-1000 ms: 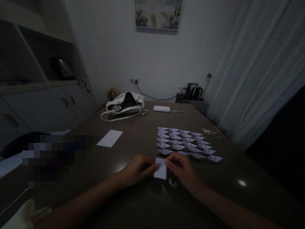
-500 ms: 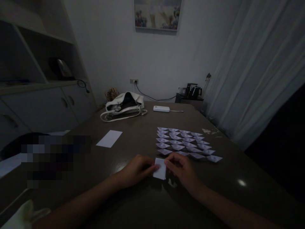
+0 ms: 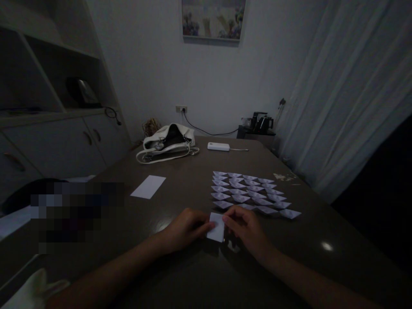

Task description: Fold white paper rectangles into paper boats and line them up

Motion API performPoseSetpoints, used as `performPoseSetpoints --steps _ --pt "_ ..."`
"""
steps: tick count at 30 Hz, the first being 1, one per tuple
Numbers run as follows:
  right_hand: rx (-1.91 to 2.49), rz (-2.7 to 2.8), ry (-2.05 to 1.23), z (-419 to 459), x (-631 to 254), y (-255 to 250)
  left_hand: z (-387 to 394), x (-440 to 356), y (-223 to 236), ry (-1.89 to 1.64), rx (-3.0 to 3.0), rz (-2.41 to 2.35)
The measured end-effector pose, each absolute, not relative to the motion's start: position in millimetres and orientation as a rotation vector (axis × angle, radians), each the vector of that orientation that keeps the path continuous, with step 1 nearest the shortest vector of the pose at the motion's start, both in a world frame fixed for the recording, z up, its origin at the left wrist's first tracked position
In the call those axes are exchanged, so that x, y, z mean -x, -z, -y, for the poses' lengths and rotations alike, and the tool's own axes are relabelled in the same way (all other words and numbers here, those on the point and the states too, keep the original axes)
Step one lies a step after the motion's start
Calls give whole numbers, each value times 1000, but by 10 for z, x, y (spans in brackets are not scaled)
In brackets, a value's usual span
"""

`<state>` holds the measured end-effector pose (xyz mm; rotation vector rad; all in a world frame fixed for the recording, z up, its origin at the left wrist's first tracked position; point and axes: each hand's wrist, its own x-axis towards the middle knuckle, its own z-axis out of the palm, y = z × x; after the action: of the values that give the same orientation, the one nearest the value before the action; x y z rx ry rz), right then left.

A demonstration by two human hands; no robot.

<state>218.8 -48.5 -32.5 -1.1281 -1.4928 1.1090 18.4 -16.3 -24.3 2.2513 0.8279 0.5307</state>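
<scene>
A small white paper piece lies on the dark table between my hands. My left hand pinches its left edge and my right hand pinches its right edge, fingers curled over the top. Just beyond my right hand, several folded paper boats lie flat in neat rows. A loose white sheet rests farther left on the table. The room is dim.
A white handbag and a white power bank with a cable sit at the table's far end. Cabinets stand at the left, a curtain at the right. A blurred patch covers the left table area.
Both hands stay on the paper piece; its lower edge has shifted slightly. Nothing else has moved.
</scene>
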Motion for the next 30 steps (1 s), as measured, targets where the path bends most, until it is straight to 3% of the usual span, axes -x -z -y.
performPoseSetpoints --steps 16,30 --pt "1101 1639 -1146 508 -2185 371 203 -183 199 -486 -2384 -786" --pt "1179 2094 -843 597 -2166 299 231 -178 156 -502 -2416 -756"
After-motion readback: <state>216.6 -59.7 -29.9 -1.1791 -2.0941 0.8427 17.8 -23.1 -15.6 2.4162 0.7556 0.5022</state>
